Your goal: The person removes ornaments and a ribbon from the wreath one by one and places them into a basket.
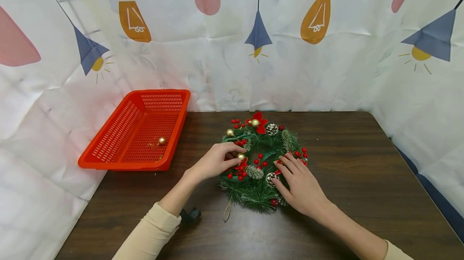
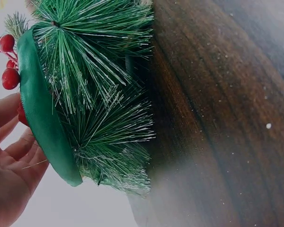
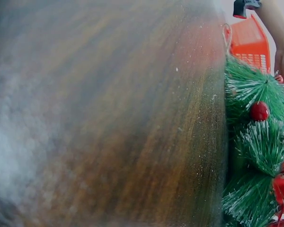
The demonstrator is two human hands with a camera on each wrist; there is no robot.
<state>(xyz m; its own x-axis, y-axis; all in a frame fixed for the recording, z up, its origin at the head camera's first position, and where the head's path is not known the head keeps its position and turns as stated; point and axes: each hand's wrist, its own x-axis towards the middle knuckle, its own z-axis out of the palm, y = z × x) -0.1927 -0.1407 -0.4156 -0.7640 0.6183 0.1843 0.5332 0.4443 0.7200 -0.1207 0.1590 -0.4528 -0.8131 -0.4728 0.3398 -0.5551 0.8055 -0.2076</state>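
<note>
A green wreath (image 1: 259, 195) lies on the dark wooden table, trimmed with red berries, frosted pinecones and red flowers. On its left side, my left hand (image 1: 216, 161) pinches a small gold ball (image 1: 241, 156) between thumb and fingers, beside a red flower. My right hand (image 1: 302, 185) rests on the wreath's right side, fingers spread near a pinecone (image 1: 271, 179). Two other gold balls show on the upper part, one (image 1: 230, 132) at the upper left and one (image 1: 255, 123) on the top red flower. In the left wrist view, a green ribbon (image 2: 45, 113) curves beside the left hand (image 2: 12, 161).
A red plastic basket (image 1: 175, 131) stands at the back left, with a gold ball (image 1: 162, 141) inside. A twine loop (image 1: 226, 211) sticks out from the wreath's front edge. A black wrist device (image 1: 190, 215) is under the left wrist. A patterned curtain (image 1: 224, 70) hangs behind the table.
</note>
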